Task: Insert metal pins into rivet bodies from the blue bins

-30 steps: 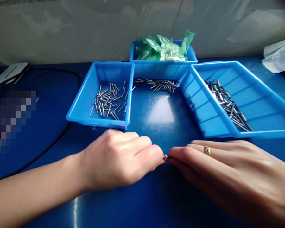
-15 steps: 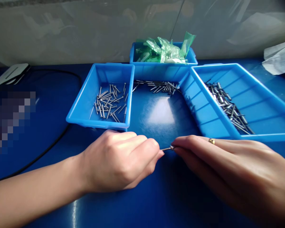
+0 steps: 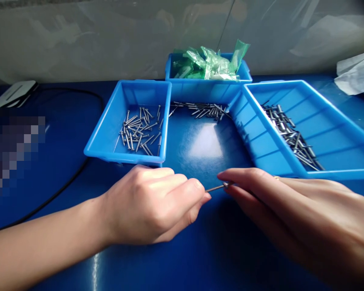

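Observation:
My left hand [image 3: 157, 206] is a closed fist, thumb and forefinger pinching the thin shaft of a blind rivet [image 3: 214, 188]. The shaft sticks out to the right, tilted slightly up. Its thicker shiny end lies between the forefinger and thumb of my right hand [image 3: 291, 214], which are bent round it a little apart. The rest of that end is hidden by the fingers. Both hands are above the blue tabletop [image 3: 182, 266], in front of the bins. A pile of similar rivets [image 3: 208, 110] lies on the table between the bins.
A blue bin [image 3: 125, 155] at left holds screws [image 3: 138, 131]. Another blue bin [image 3: 339, 174] at right holds rivets [image 3: 294, 139]. Behind, a third bin [image 3: 206, 85] contains green plastic packets [image 3: 212, 64]. A black cable [image 3: 69, 180] curves along the left; white plastic [image 3: 358, 74] lies far right.
My right fingers have shifted slightly right and spread a little around the rivet's thick end, so more of the shaft shows. My left hand has barely moved.

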The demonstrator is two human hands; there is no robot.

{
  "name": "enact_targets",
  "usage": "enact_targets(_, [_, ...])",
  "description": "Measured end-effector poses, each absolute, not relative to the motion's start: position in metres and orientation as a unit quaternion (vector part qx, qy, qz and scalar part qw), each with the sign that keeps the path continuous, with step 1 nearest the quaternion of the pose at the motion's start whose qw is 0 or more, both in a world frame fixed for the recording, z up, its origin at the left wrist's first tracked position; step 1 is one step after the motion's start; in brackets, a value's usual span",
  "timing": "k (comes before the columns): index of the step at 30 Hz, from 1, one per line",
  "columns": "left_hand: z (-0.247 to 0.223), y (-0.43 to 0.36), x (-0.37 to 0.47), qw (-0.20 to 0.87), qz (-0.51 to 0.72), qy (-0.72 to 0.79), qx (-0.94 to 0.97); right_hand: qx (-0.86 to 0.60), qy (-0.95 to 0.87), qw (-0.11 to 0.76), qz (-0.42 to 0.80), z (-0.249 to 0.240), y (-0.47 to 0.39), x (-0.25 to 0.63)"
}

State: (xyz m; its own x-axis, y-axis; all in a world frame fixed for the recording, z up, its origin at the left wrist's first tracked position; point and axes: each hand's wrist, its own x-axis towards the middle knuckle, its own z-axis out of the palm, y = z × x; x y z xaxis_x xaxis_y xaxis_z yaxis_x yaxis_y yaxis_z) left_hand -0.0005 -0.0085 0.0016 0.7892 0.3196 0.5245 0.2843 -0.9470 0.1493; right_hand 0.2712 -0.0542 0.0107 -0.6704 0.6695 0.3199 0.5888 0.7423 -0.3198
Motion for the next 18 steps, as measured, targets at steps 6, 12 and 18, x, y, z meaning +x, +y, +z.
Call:
enact_targets(6, [0.004,-0.009,-0.002,0.036,0.287,0.165,0.943,-0.354,-0.896,0.221,0.154,0.009,-0.06,0.27])
enact_targets(12, [-0.007,-0.014,-0.005,0.079,0.332,0.165,0.925,-0.359,-0.882,0.189,0.24,0.013,-0.064,0.264])
enact_targets(18, [-0.011,-0.015,-0.009,0.129,0.347,0.164,0.914,-0.347,-0.88,0.207,0.248,0.01,-0.059,0.261])
